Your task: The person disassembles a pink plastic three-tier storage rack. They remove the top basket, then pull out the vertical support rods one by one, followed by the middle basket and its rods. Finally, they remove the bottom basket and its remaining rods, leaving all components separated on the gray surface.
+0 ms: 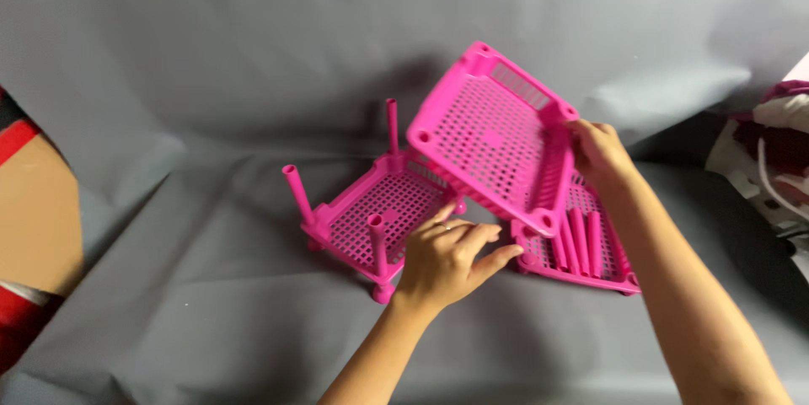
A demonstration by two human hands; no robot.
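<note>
Pink tilted tray, clamped only at its rim by the right hand while the left hand hovers open, may slip onto the posts.

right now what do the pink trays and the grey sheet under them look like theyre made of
Tilted tray held by right hand: likely moulded plastic, uniform pink, slight sheen, punched grid holes. Tray with posts: same look. Grey sheet: matte, softly creased, probably fabric or paper backdrop.

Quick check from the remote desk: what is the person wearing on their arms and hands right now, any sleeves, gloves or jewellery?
Both forearms are bare as far as the frame shows, with no sleeves, gloves or watch. The left hand has a thin, light-coloured ring on one finger. The right hand shows no ring or band from this angle. No cables or markings are visible on either arm.
</note>
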